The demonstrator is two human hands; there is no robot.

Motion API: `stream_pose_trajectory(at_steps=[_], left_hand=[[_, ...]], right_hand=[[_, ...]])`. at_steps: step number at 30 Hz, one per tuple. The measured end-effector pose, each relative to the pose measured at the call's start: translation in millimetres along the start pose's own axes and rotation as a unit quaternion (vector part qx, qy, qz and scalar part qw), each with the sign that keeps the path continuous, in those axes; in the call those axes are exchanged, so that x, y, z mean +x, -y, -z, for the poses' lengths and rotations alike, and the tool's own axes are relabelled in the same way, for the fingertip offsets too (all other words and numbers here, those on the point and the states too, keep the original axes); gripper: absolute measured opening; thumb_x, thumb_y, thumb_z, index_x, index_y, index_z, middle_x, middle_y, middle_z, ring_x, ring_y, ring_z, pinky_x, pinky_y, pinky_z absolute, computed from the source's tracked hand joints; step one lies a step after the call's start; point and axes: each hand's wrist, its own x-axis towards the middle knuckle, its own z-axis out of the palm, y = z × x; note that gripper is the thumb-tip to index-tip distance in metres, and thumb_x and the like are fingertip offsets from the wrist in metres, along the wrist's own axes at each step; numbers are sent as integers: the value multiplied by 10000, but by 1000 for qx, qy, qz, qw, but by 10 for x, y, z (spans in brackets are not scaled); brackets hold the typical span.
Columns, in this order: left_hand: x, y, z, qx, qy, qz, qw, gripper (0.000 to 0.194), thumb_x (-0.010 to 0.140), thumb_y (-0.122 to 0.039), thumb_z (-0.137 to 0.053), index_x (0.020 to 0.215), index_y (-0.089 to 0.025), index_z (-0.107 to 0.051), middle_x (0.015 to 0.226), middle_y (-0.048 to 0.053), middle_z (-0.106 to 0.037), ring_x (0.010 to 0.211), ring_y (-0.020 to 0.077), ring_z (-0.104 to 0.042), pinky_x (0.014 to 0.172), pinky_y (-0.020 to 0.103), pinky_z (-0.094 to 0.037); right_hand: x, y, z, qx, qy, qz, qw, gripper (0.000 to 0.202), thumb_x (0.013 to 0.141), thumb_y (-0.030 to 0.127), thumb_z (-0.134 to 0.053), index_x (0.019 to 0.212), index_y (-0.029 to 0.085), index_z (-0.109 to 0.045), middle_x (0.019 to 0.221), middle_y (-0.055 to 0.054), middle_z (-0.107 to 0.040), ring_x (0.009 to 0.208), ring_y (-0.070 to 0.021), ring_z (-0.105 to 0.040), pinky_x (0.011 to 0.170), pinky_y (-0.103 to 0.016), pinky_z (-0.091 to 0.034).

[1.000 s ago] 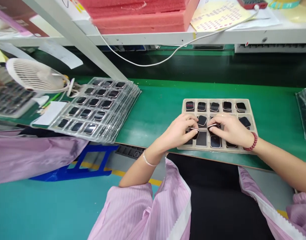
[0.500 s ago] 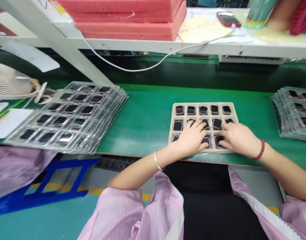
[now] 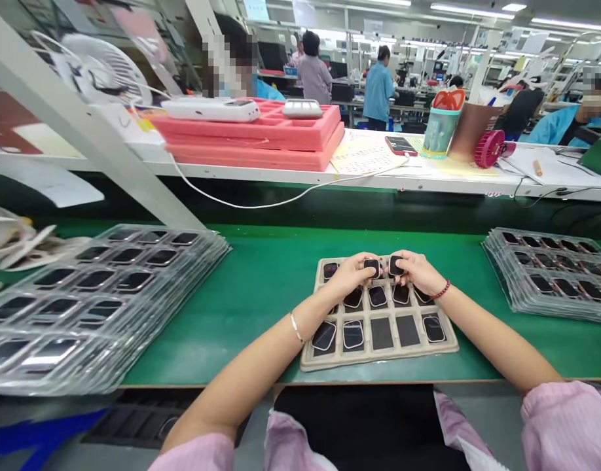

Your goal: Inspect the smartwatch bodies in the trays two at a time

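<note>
My left hand (image 3: pixel 352 275) pinches a dark square watch face (image 3: pixel 372 267) with a pale metal rim, above the back rows of a beige tray (image 3: pixel 308 360). Another watch face (image 3: pixel 395 265) of the same look is gripped in my right hand (image 3: pixel 419 271), close beside the first. Below them the tray's compartments hold several more watch faces, among them one at the front right (image 3: pixel 433 328) and a tilted one at the front left (image 3: pixel 324 336). Two front-row compartments show only their dark bottoms. My hands cover part of the back row.
Stacked clear trays (image 3: pixel 133 307) of watch faces lie at left, and another stack (image 3: pixel 550 275) at right. A shelf above carries red foam blocks (image 3: pixel 251 150), a phone (image 3: pixel 401 145), a cup (image 3: pixel 440 131) and a pink fan (image 3: pixel 490 148). A white cable (image 3: pixel 261 207) droops below it. People work beyond.
Both hands have lifted from the front of the beige tray, each with a watch face in it, and come together over its back rows. The camera has tilted up.
</note>
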Motion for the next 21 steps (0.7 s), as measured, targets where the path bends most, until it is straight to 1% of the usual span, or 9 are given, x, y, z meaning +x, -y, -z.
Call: stream_pose_trajectory(at_steps=[4,6,8,10,12,14,17,19,21], left_hand=[[-9,92,104,-48,-6,22,999,435,800,-416,-662,1118,-131,-582,838,69,-720,473,54,-524,414,158,-286],[-39,99,104,-38,10,23,999,437,808,-392,-656,1150,-127,-596,851,79,-727,474,59,-542,406,159,-278],[-57,93,96,-24,23,12,999,471,766,-303,-697,1196,-133,-609,890,83,-731,525,70,-578,426,154,-307],[-64,91,98,-25,25,-1,999,521,749,-256,-710,1251,-153,-612,991,100,-731,627,98,-632,474,160,-374],[-65,104,113,-44,22,-5,999,548,790,-291,-688,1318,-182,-593,1118,118,-708,747,139,-678,526,182,-431],[-62,133,137,-58,24,-3,998,569,837,-352,-659,1379,-213,-559,1161,116,-693,818,170,-698,550,199,-447],[-54,179,164,-51,39,-9,998,607,846,-409,-670,1409,-227,-536,994,80,-712,767,167,-695,539,204,-424],[-52,190,166,-52,52,-15,997,663,821,-430,-702,1421,-220,-515,891,53,-689,707,157,-685,521,203,-407],[-58,182,155,-64,57,-13,996,754,771,-441,-753,1431,-199,-480,853,33,-657,649,142,-671,496,199,-393]], right_hand=[[52,-147,-15,9,-9,36,999,322,805,486,-680,872,179,-611,718,-39,-710,460,-102,-569,399,-208,-468],[22,-205,-1,-21,-7,60,998,304,792,444,-707,911,181,-612,739,-29,-708,480,-99,-569,422,-209,-474],[-4,-239,14,-52,-4,78,996,318,759,337,-734,1011,184,-613,800,-23,-710,550,-109,-603,467,-213,-498],[-17,-248,27,-56,4,83,995,398,752,268,-721,1125,190,-608,916,-42,-718,632,-120,-631,516,-225,-528],[-18,-243,46,-24,10,75,997,460,790,281,-690,1235,213,-593,1057,-65,-710,713,-129,-651,565,-243,-561],[-15,-234,70,17,14,68,997,493,834,332,-670,1310,245,-574,1146,-72,-688,781,-138,-661,611,-257,-586],[-11,-233,110,35,27,76,996,536,828,376,-714,1334,269,-576,1191,-71,-669,800,-141,-657,621,-254,-588],[-11,-242,130,16,33,89,995,557,798,391,-756,1315,264,-591,1184,-76,-668,774,-141,-653,607,-254,-577],[-16,-255,137,-15,43,95,994,546,785,418,-772,1277,244,-611,1137,-78,-679,723,-135,-646,605,-266,-573]])
